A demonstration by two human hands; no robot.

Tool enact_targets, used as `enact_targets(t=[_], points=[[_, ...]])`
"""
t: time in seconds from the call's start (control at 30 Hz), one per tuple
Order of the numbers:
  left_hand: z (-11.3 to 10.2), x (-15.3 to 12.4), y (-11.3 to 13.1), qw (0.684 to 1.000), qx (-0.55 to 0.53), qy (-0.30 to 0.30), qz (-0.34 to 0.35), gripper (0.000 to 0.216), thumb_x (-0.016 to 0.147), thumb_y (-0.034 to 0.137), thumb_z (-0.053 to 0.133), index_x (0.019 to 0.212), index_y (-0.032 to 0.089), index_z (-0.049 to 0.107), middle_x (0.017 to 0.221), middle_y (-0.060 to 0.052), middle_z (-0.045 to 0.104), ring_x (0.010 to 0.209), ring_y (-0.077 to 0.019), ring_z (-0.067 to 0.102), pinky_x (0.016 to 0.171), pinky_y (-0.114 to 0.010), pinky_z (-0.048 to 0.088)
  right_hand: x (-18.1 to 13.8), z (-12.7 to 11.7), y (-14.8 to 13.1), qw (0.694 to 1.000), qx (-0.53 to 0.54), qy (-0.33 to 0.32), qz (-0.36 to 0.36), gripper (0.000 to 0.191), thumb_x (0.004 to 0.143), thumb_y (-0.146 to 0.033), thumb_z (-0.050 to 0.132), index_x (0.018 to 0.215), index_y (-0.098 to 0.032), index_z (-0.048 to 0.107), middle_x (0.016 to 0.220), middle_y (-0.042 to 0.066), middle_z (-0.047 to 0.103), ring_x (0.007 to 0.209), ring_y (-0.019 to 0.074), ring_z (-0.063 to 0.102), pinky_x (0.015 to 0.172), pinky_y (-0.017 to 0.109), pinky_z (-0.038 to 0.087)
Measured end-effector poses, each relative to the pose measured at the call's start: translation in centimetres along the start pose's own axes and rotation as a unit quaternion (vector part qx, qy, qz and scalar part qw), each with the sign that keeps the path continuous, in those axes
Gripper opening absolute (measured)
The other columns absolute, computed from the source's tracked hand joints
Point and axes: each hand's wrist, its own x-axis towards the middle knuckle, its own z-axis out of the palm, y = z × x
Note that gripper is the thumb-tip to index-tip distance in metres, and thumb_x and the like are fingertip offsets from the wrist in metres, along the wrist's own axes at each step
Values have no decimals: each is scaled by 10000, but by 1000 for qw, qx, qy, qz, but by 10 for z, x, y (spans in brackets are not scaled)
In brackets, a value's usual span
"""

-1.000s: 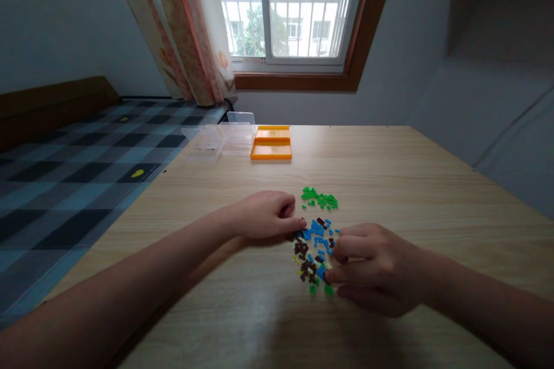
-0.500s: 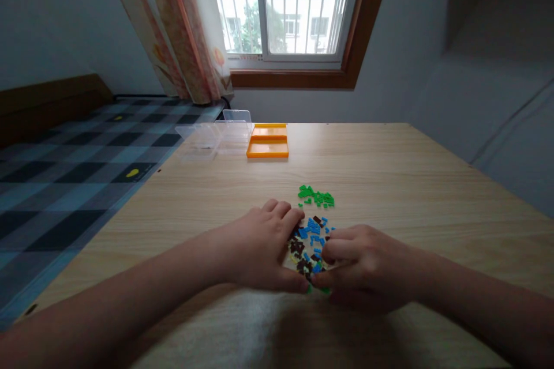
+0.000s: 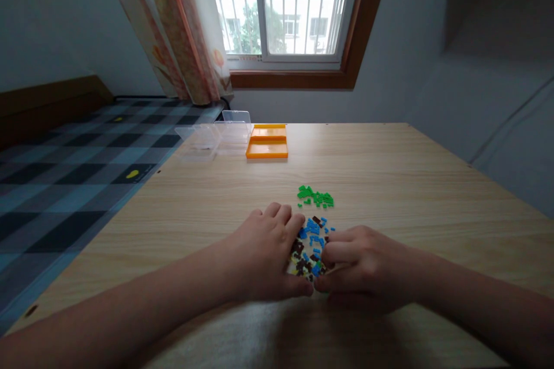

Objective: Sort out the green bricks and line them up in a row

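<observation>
A mixed pile of small plastic building bricks lies between my two hands: blue bricks, dark brown bricks and a few yellowish ones. My left hand rests open at the pile's left side, fingers spread along its edge and thumb stretched across the near side. On the right, my right hand touches the pile with bent fingers, its thumb side apart from the upper fingers. The two hands nearly meet at the near edge. Just beyond the pile sits a separate group of green bricks.
An orange two-section tray stands at the far side of the wooden table. Beside it are clear plastic boxes. A bed with a checked cover adjoins the table's left edge; a window is behind.
My left hand has shifted slightly nearer to me, its thumb closing on the right hand's. The green bits under the thumbs are now mostly covered.
</observation>
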Motion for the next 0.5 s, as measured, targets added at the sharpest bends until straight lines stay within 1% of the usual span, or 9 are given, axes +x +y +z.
enact_targets(t=[0.17, 0.27, 0.4, 0.5], points=[[-5, -1, -4, 1000, 4, -9, 21, 806, 650, 697, 756, 1224, 169, 552, 1184, -144, 588, 1089, -352, 519, 940, -467, 449, 0, -1, -1, 1000, 13, -8, -10, 96, 929, -269, 604, 904, -210, 675, 870, 16, 645, 779, 168, 513, 656, 325, 339], [-11, 0, -13, 999, 2, -20, 43, 786, 628, 661, 804, 1199, 177, 564, 1159, -126, 598, 1069, -330, 531, 924, -429, 451, -2, -1, -2, 999, 20, -26, -11, 102, 913, -235, 610, 825, -203, 649, 819, 7, 636, 776, 163, 515, 661, 325, 341], [-19, 2, -27, 996, -20, -38, 79, 766, 627, 564, 857, 1227, 193, 555, 1184, -98, 599, 1091, -296, 535, 938, -377, 442, -5, -4, -4, 998, 43, -53, -6, 100, 885, -194, 617, 788, -198, 639, 768, 5, 624, 764, 155, 519, 663, 316, 355], [-24, 4, -38, 992, -43, -51, 106, 646, 658, 477, 865, 1168, 203, 578, 1177, -74, 596, 1101, -269, 533, 929, -346, 441, -7, -12, -4, 995, 59, -77, 10, 121, 890, -192, 608, 775, -196, 645, 761, 1, 631, 724, 138, 513, 653, 298, 358]])
